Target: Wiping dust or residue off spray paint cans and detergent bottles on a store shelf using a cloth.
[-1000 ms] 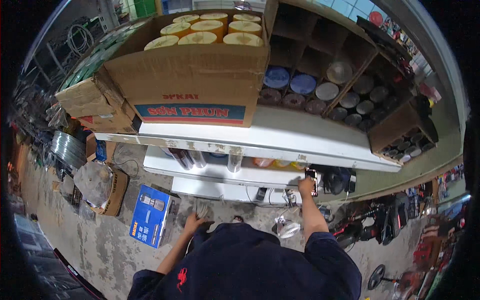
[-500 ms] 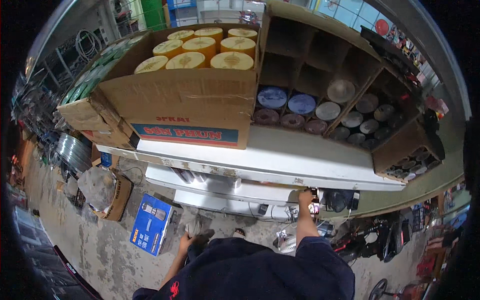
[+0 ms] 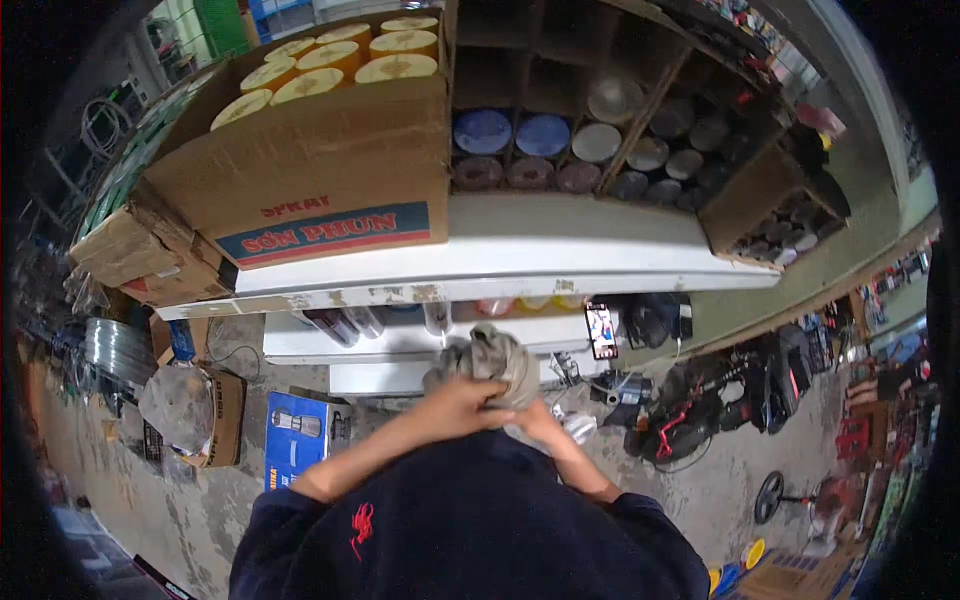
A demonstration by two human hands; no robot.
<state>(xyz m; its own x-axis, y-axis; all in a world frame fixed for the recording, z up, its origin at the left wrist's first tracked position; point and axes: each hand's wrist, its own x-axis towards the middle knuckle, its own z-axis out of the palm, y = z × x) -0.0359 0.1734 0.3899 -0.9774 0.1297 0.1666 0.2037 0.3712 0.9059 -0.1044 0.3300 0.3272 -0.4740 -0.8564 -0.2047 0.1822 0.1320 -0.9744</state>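
Observation:
A crumpled grey cloth [image 3: 497, 362] is bunched up in front of my chest. My left hand [image 3: 458, 408] is closed round its lower left side. Up against the cloth's lower edge is my right hand [image 3: 536, 420], its fingers closed on the fabric and partly hidden by the left hand. Just beyond the hands run the lower white shelves, with clear and coloured cylinders on one of them. To the right of the cloth, a phone [image 3: 601, 332] with a lit screen stands at the shelf edge.
The upper white shelf [image 3: 560, 235] carries a cardboard box [image 3: 330, 150] of yellow-topped cans and divided boxes [image 3: 545, 75] holding blue-topped and grey-topped cans. A blue box [image 3: 295, 430] is on the floor at left, beside an open carton [image 3: 230, 420]. A motorbike [image 3: 700, 410] stands at right.
My right hand has left the phone and come to the middle. My left hand has lifted the cloth from low at the left, and both hands now hold it. The view has shifted.

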